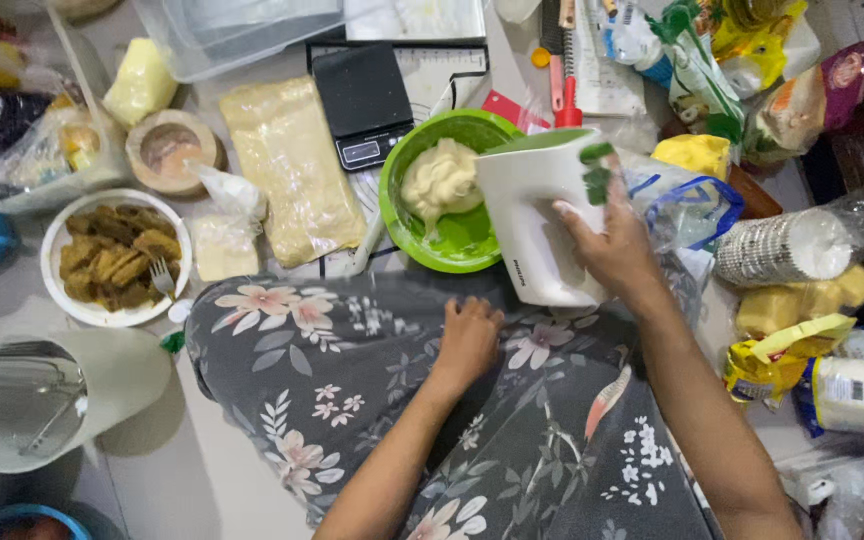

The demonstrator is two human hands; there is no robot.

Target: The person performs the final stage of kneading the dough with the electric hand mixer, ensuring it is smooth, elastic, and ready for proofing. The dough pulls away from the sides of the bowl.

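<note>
My right hand (607, 245) grips a white hand mixer with green trim (532, 215), held beside a green bowl (407, 230) of pale cream batter (440, 180). My left hand (467, 335) rests with curled fingers on my knee, which is covered in grey floral cloth (352, 370). It holds nothing. The mixer's beaters are not visible from here.
A black kitchen scale (362, 100) sits behind the bowl, a wrapped pale block (287, 165) to its left. A white plate of fried pieces with a fork (112, 255), a white jug holding whisk beaters (37, 395), stacked paper cups (782, 245) and several food packets lie around.
</note>
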